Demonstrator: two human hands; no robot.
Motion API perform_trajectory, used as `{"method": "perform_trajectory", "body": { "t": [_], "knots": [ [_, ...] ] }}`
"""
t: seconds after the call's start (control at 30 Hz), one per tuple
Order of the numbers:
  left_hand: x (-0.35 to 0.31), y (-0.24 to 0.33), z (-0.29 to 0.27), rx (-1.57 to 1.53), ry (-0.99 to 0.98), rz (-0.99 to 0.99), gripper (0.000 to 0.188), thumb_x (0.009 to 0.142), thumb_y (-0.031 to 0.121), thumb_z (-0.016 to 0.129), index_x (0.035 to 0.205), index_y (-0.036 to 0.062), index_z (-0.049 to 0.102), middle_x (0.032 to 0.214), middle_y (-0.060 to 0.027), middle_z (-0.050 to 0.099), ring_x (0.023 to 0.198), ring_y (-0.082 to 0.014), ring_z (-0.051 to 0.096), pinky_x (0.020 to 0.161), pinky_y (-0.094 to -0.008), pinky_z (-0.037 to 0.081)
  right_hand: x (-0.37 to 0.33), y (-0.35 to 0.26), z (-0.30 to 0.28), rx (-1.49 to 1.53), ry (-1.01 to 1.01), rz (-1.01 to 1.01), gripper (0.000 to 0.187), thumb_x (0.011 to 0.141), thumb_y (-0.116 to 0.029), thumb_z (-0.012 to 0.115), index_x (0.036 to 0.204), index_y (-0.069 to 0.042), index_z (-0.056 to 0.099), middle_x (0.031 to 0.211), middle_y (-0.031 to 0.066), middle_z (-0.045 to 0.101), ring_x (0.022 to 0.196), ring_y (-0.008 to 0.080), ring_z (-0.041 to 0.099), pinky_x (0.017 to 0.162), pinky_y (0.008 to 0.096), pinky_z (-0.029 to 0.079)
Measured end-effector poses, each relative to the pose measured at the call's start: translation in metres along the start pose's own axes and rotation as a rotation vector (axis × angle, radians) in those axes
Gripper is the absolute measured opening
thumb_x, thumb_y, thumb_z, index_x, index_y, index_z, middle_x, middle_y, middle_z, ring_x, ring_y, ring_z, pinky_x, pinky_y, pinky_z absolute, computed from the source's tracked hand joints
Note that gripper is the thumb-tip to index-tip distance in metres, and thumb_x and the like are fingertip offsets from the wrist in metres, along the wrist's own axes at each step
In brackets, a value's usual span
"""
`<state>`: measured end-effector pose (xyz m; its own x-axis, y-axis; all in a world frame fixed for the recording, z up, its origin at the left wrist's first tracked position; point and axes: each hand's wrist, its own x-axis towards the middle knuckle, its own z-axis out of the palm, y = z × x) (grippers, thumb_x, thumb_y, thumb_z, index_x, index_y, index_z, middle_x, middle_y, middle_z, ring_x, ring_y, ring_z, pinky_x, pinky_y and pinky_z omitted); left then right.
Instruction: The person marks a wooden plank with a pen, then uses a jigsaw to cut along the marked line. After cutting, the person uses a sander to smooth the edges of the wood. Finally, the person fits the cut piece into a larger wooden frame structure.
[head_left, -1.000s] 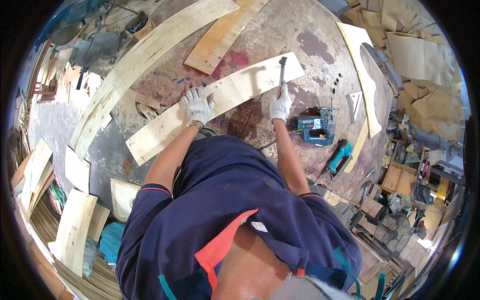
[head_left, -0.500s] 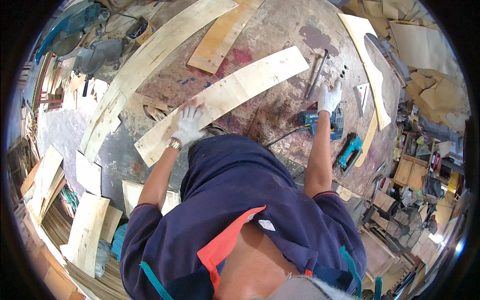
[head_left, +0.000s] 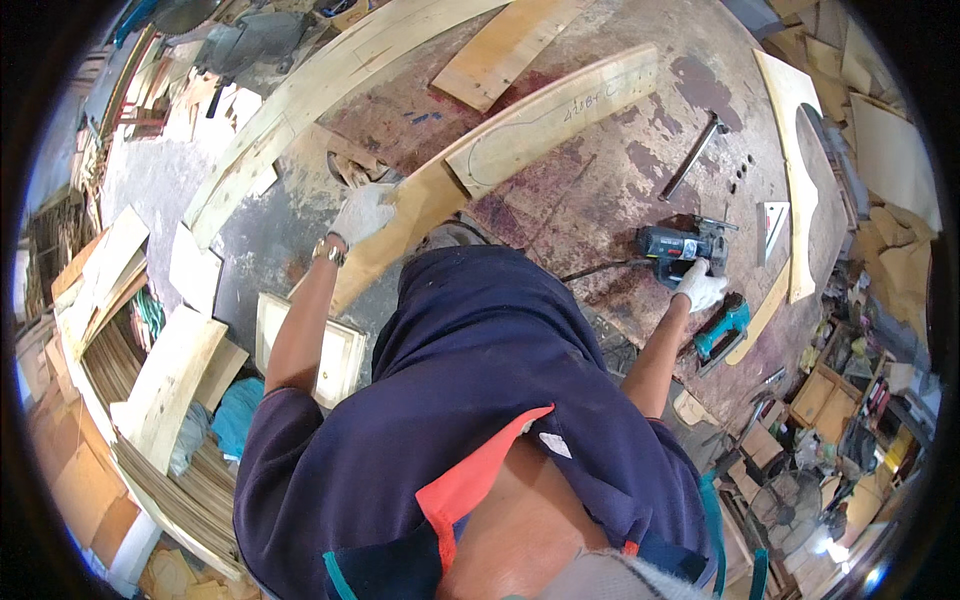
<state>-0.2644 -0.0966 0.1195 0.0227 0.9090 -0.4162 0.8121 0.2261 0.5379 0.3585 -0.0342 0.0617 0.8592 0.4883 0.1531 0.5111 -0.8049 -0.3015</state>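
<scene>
My left hand (head_left: 362,213), in a white glove, grips the upper edge of a long curved wooden board (head_left: 415,208) left of centre, fingers partly hidden. Along the board's right half lies a paler wood section (head_left: 545,125) with a pencilled curve and handwriting on it. My right hand (head_left: 702,286), gloved too, has its fingers around the rear part of a dark blue jigsaw (head_left: 672,244). The jigsaw lies on the worktable, its blade pointing away from me and its cable running left. A teal power tool (head_left: 724,328) lies just below that hand.
A metal bar tool (head_left: 692,157), a set square (head_left: 771,232) and a curved wood cut-out (head_left: 795,165) lie on the right side of the stained table (head_left: 610,190). A long curved plank (head_left: 290,115) and a shorter board (head_left: 508,50) lie at the far left and top.
The curved board now shows another face, with pencil marks, where a plain one showed before. My right hand has come back from beyond the jigsaw onto its rear part.
</scene>
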Motion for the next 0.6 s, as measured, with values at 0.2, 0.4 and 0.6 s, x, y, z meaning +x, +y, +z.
{"method": "perform_trajectory", "body": {
  "t": [0.2,0.4,0.6],
  "knots": [
    [0.027,-0.071,0.036,-0.352,-0.191,-0.135,0.037,0.09,0.037,0.057,0.083,0.0008,0.057,0.071,-0.0077,0.061,0.069,-0.0199,0.06,0.066,-0.0372,0.046,0.034,0.033,0.026,0.078,0.022,0.106,0.079,0.078,-0.047,0.073,0.135,0.005,0.056,0.12,0.0326,0.065,0.109,0.0468,0.064,0.097,0.0517,0.051],
    [0.016,-0.037,0.068,0.015,-0.125,-0.331,0.068,0.096,0.066,0.051,0.119,0.0043,0.07,0.106,-0.0186,0.075,0.1,-0.0407,0.069,0.089,-0.0472,0.052,0.042,0.041,0.016,0.007,-0.015,-0.047,0.062,0.077,-0.045,0.069,0.113,0.006,0.069,0.108,0.0294,0.07,0.101,0.046,0.067,0.092,0.0524,0.051],
    [-0.023,-0.033,0.099,0.037,0.05,-0.434,0.074,0.095,0.071,0.05,0.129,0.0087,0.07,0.115,-0.0243,0.073,0.114,-0.0423,0.067,0.098,-0.0446,0.051,-0.001,0.049,0.008,0.1,-0.057,-0.059,0.064,0.08,-0.05,0.071,0.112,0.005,0.069,0.113,0.0303,0.068,0.107,0.0452,0.066,0.095,0.0543,0.051]
  ]
}}
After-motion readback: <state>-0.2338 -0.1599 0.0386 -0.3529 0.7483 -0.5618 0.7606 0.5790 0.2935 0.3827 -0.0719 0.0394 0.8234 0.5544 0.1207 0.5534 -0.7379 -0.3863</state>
